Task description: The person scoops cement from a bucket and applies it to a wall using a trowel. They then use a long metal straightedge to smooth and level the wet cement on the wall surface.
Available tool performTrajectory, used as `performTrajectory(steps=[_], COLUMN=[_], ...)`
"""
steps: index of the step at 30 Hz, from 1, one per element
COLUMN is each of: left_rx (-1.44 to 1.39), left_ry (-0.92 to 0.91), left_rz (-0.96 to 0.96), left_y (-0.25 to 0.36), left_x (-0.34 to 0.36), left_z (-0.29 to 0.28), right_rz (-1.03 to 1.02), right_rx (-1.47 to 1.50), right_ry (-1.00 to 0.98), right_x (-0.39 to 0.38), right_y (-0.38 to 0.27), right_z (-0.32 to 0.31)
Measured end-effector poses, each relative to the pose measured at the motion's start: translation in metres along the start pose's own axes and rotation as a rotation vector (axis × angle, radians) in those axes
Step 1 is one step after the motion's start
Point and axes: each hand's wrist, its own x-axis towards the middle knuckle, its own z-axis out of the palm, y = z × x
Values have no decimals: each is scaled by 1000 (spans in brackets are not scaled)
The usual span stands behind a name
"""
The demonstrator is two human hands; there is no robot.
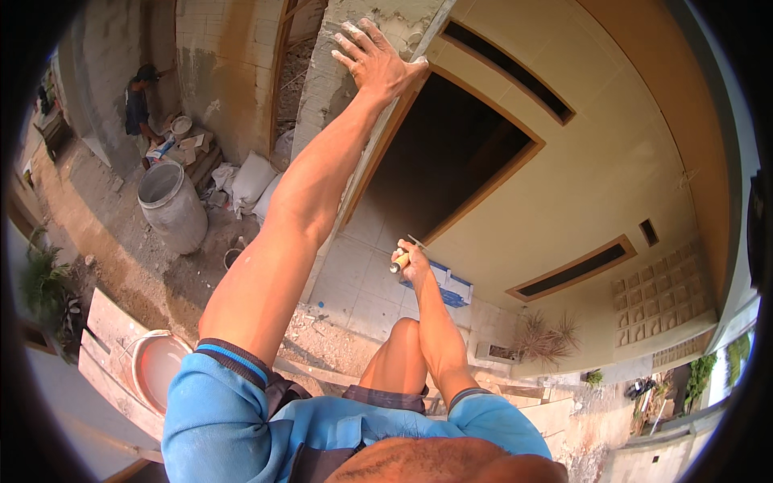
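Note:
My left arm reaches up, and my left hand [378, 68], whitened at the fingertips, lies spread against the top of a rough grey plastered column [326, 101]. Its fingers are apart and hold nothing. Lower down, in front of the doorway, my right hand [416, 264] is closed around the yellowish handle of a trowel [398, 263]. The trowel's thin blade shows nearly edge-on beyond the fist, and much of the tool is hidden by my fingers.
A bucket [135, 366] of pale mix stands on planks [101, 322] at my left. Below are a barrel [183, 217], white sacks [253, 181] and a person [138, 109] by the far wall. A wooden door frame [483, 197], blue-and-white box [455, 288] and spiky plant [547, 332] are rightward.

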Motion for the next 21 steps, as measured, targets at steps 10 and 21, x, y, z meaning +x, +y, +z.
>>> performTrajectory(steps=[10, 21], left_rx=[56, -2], left_ry=[-199, -325], left_rz=[-109, -48], left_y=[38, 39], left_x=[-20, -19], left_z=[-34, -23], right_rz=[-74, -708], right_rx=[-641, -97], right_ry=[-68, 52], right_x=[-8, 22], right_y=[17, -43], right_z=[-14, 154])
